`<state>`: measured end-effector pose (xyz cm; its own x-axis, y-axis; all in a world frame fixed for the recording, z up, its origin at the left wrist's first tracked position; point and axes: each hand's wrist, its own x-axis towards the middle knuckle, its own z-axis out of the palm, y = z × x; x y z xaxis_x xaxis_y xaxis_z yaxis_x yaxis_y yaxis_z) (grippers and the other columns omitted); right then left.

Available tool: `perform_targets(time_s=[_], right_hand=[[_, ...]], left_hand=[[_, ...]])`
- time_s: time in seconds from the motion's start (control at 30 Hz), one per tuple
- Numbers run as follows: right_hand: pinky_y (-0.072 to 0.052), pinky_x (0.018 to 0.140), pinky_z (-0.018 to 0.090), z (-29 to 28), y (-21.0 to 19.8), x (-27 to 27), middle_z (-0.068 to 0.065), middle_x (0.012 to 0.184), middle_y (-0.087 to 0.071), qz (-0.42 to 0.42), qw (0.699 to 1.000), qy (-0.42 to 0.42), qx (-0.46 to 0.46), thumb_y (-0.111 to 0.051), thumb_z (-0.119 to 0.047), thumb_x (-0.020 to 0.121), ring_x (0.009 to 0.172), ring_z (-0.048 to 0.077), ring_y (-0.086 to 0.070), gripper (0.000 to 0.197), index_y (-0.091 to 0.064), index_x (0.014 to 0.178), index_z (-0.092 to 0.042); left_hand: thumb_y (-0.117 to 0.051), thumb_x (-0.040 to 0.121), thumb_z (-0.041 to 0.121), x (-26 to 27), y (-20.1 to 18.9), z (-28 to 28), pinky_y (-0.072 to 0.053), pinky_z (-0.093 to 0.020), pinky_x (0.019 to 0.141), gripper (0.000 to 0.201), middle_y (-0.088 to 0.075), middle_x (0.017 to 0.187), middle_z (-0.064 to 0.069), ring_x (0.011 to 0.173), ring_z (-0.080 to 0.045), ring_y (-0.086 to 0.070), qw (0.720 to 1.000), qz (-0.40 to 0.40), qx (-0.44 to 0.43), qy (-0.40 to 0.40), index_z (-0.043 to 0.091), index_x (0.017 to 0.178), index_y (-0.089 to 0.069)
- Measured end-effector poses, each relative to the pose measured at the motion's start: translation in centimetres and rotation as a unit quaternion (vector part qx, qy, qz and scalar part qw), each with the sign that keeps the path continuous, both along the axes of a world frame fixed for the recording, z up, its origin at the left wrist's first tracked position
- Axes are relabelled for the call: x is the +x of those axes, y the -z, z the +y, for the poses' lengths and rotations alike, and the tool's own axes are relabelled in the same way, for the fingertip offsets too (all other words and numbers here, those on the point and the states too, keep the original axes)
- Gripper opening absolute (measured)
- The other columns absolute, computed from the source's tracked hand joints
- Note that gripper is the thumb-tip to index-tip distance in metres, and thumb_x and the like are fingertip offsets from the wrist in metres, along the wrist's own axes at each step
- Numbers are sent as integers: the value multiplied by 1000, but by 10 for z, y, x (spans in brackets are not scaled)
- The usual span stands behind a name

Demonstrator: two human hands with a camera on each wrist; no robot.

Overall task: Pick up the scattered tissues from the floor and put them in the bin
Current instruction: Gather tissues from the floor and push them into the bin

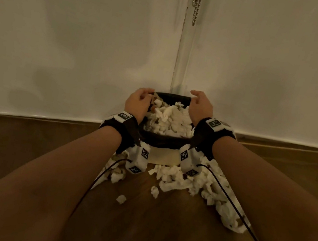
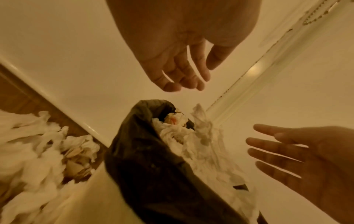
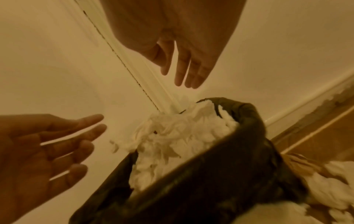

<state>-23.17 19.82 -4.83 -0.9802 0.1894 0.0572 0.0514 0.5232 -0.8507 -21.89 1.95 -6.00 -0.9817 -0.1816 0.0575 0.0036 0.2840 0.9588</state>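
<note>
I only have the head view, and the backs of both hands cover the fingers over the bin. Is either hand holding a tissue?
Observer: No. The left hand shows relaxed, empty fingers in its wrist view.
Operator: And the right?
Observer: The right hand is empty too, fingers straight above the tissues in the bin.
Operator: Is anything hidden behind my right wrist?
Observer: Yes, tissues on the floor beside the black bin liner.

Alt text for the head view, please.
Both hands, left hand and right hand, hover open and empty over a bin heaped with tissues in a corner; more tissues lie scattered around its base.
</note>
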Motion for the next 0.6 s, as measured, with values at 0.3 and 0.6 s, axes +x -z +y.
perform_targets(time_s=[0.3, 0.6], right_hand=[[-48, 68, 29, 13, 40, 82, -6, 79, -56, 5, 989, 147, -11, -45, -13, 92, 68, 12, -54, 24, -48, 114, -21], [-43, 65, 31, 16, 123, 130, 12, 102, -63, -197, 972, 93, 90, -41, -20, 93, 84, 29, -58, 19, -55, 107, -19]], left_hand=[[-43, 94, 18, 86, 40, -11, -40, -20, 49, 27, -60, 61, 4, 51, -7, -52, 998, 13, -25, -62, 26, 77, -63], [-52, 89, 30, 143, 136, -22, -49, -29, 66, 14, -66, 93, -2, 79, -20, -59, 956, -205, -207, -15, 25, 98, -62]])
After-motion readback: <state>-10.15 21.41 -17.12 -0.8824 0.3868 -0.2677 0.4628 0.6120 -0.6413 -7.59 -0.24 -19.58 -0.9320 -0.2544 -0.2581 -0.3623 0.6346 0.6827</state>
